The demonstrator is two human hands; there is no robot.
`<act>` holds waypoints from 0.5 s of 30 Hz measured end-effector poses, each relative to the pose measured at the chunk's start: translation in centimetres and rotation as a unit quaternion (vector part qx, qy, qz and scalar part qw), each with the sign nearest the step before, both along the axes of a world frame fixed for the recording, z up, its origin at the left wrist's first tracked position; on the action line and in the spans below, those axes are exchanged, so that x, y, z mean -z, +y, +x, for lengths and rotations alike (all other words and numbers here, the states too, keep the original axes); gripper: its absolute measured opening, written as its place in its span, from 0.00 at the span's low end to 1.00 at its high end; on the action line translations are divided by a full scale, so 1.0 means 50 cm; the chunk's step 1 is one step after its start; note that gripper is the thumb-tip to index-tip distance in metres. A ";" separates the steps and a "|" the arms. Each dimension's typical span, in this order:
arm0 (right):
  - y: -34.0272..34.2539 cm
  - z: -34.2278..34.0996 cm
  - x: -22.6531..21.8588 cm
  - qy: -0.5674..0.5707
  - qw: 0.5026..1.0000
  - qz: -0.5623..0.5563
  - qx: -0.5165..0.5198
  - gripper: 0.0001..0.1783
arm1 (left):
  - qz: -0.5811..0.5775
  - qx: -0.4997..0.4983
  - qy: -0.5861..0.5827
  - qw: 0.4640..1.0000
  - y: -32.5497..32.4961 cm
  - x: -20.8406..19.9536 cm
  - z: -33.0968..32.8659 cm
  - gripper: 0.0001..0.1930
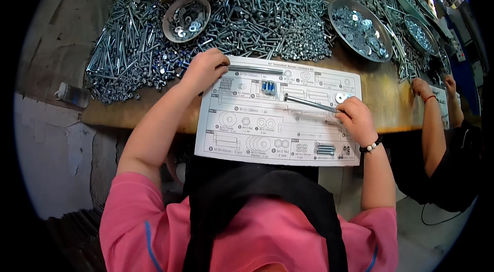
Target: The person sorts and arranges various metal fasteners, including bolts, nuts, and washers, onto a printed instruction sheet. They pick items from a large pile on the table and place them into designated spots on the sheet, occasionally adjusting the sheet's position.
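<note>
The long rod [257, 69] lies just to the right of the left hand [207, 68], at the upper middle of the frame, with its left end at the fingertips. That hand is curled, thumb and fingers closed on this end. The long bolt [311, 103] lies to the left of the right hand [357, 120], right of the frame's middle; its right end is pinched between thumb and fingers. Whether either piece is single or doubled, I cannot tell.

The rod's long axis runs nearly level across the frame, its free end pointing right. The bolt slants instead — its head points left and slightly up, the shank dropping gently toward the right hand.

Both pieces are over a printed sheet [290, 130] in the middle of the frame. Between them, near the bolt's head, sits a small blue-and-silver bundle [268, 87]. Pale washers [340, 98] lie just above the right hand, and short bolts [324, 148] rest side by side near the sheet's lower right corner, beside a few small nuts [345, 152].

A heap of bolts and nuts [257, 14] fills the top — one bowl [170, 31] of washers at upper left, a larger dish [378, 56] at upper right. Another person's hand [422, 90] shows at the right edge.
</note>
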State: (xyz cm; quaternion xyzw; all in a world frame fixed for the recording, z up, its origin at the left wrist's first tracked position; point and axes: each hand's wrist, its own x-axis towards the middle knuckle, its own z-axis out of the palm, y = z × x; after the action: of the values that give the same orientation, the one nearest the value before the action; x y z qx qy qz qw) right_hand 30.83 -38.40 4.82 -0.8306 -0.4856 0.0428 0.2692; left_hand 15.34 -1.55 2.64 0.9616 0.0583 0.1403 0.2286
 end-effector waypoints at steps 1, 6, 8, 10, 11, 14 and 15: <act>-0.007 -0.007 0.000 0.002 1.000 -0.003 -0.010 0.06 | -0.006 0.006 -0.003 1.000 0.002 0.001 0.002 0.07; -0.028 -0.036 0.018 0.000 0.999 -0.028 -0.047 0.06 | -0.008 0.009 -0.001 1.000 0.002 0.004 0.003 0.07; -0.027 -0.044 0.021 -0.004 0.998 -0.034 -0.052 0.06 | -0.011 0.003 0.005 1.000 0.000 0.002 0.002 0.07; -0.026 -0.050 0.020 -0.007 0.998 -0.040 -0.049 0.06 | -0.011 -0.008 0.011 1.000 -0.004 -0.001 0.002 0.07; -0.026 -0.052 0.018 -0.014 0.998 -0.044 -0.050 0.06 | -0.010 -0.015 0.014 1.000 -0.009 -0.005 0.001 0.07; -0.026 -0.056 0.016 -0.036 0.997 -0.048 -0.053 0.06 | -0.008 -0.028 0.020 0.999 -0.009 -0.004 0.000 0.07; -0.026 -0.056 0.018 -0.042 0.997 -0.043 -0.053 0.06 | -0.008 -0.030 0.021 0.999 -0.008 -0.004 0.000 0.07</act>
State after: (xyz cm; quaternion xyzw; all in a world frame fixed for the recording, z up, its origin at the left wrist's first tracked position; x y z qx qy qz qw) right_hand 28.02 -39.71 3.93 -0.8154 -0.5379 0.0429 0.2096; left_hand 15.32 -1.96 2.83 0.9604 0.0933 0.1261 0.2303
